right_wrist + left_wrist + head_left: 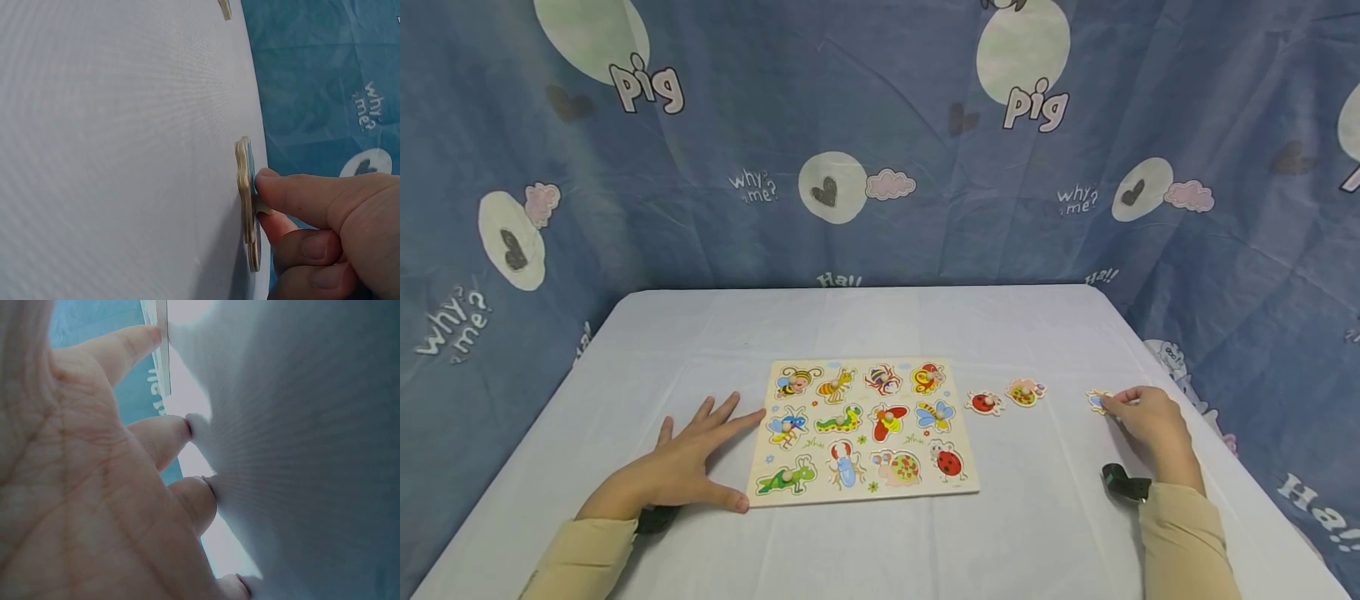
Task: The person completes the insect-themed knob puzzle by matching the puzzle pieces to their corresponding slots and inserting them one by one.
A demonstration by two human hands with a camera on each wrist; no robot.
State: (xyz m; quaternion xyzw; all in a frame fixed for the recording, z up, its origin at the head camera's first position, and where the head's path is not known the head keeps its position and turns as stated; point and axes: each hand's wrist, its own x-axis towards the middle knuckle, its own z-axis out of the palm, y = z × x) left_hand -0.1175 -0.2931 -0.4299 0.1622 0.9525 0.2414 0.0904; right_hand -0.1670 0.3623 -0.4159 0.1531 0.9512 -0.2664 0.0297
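A wooden peg puzzle board [867, 493] with colourful insect pictures lies on the white table. My left hand [681, 467] is spread flat at its left side, thumb and index fingertips right at the board's edge; in the left wrist view the other fingertips [199, 494] rest on the cloth. Off to the right, my right hand [1150, 425] pinches the small knob of a blue-and-orange puzzle piece [1097, 402] between thumb and finger. Seen edge-on in the right wrist view, that puzzle piece [245, 187] is close over the table, partly covered by the fingers.
Between the board and my right hand lie two loose pieces, a red ladybug [984, 403] and a snail [1025, 392]. Most pictures on the board carry knobbed pieces. A blue printed curtain [880, 242] hangs behind the white table [850, 325].
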